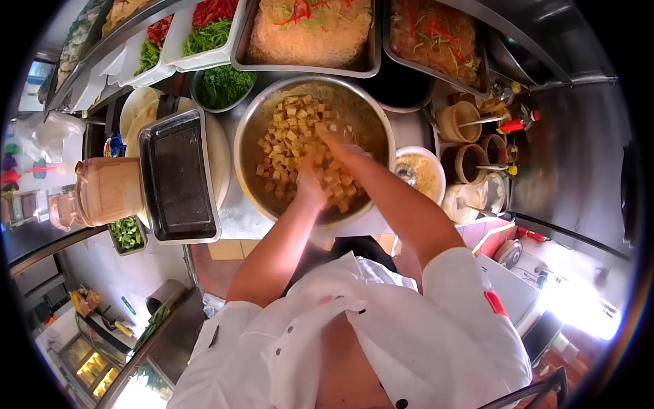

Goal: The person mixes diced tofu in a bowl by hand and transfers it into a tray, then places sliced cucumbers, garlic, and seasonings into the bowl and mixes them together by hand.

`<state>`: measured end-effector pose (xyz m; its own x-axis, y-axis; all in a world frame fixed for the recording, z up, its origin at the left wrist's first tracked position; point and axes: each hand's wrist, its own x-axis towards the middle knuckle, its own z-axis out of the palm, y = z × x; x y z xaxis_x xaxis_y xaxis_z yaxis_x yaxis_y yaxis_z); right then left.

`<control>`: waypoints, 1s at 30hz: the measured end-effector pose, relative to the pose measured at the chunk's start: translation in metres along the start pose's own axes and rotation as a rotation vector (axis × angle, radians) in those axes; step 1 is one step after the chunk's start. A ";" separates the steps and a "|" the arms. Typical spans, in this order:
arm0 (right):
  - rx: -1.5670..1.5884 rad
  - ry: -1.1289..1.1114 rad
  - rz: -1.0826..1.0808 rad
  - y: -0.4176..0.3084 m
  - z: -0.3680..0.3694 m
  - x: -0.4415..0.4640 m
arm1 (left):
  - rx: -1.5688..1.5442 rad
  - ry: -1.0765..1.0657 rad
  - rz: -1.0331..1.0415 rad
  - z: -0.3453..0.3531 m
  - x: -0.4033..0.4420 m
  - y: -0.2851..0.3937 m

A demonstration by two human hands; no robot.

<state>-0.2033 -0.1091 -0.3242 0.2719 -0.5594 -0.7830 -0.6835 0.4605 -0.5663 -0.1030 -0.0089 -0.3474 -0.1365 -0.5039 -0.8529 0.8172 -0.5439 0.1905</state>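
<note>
A large steel mixing bowl (246, 184) stands on the counter in front of me, holding many yellowish-brown cubes that look like tofu (289, 129). Both my hands are inside it. My left hand (311, 183) reaches down among the cubes at the lower middle; its fingers are blurred and partly hidden. My right hand (343, 151) lies over the cubes to the right, fingers stretched toward the upper left and somewhat smeared by motion. Seasoning clings to the bowl's inner wall.
A dark rectangular tray (178, 180) and a brown tub (109, 191) stand left. Behind the bowl are chopped greens (225, 85) and trays of shredded food (310, 37). To the right stand a white bowl of crumbly seasoning (426, 174) and several sauce pots (466, 163).
</note>
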 end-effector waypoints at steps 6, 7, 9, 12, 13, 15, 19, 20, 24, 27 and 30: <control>0.293 0.012 -0.011 -0.002 0.005 -0.044 | 0.292 0.142 0.102 0.013 -0.008 0.022; 0.273 -0.001 -0.055 0.002 0.004 -0.047 | 0.372 0.090 0.154 0.018 -0.020 0.031; 0.098 0.025 -0.119 0.001 0.003 -0.053 | 0.477 0.069 0.156 0.034 -0.047 0.045; 0.033 0.012 0.001 -0.032 -0.011 -0.093 | 0.900 0.047 0.379 -0.013 -0.004 0.067; 0.032 0.007 0.048 -0.034 -0.013 -0.099 | 0.854 0.084 0.362 -0.007 -0.015 0.074; -0.854 0.027 -0.316 -0.017 -0.007 -0.081 | 0.754 0.105 0.294 0.002 -0.037 0.082; -1.085 0.142 -0.429 0.000 -0.002 -0.081 | 0.788 -0.154 0.231 0.002 -0.070 0.101; -0.723 0.147 -0.417 0.003 -0.003 -0.083 | 0.744 -0.252 0.178 0.005 -0.081 0.104; -0.270 0.259 -0.394 -0.014 0.004 -0.116 | 0.809 -0.339 0.281 -0.007 -0.081 0.108; 0.148 0.333 -0.227 -0.007 0.013 -0.089 | 0.496 -0.402 0.179 0.017 -0.120 0.102; 0.016 0.395 -0.261 -0.001 0.023 -0.083 | 0.342 -0.390 0.121 0.006 -0.115 0.099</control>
<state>-0.2093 -0.0468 -0.2642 0.1526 -0.8755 -0.4585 -0.6150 0.2790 -0.7375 -0.0094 -0.0086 -0.2276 -0.3039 -0.7529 -0.5838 0.6196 -0.6217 0.4792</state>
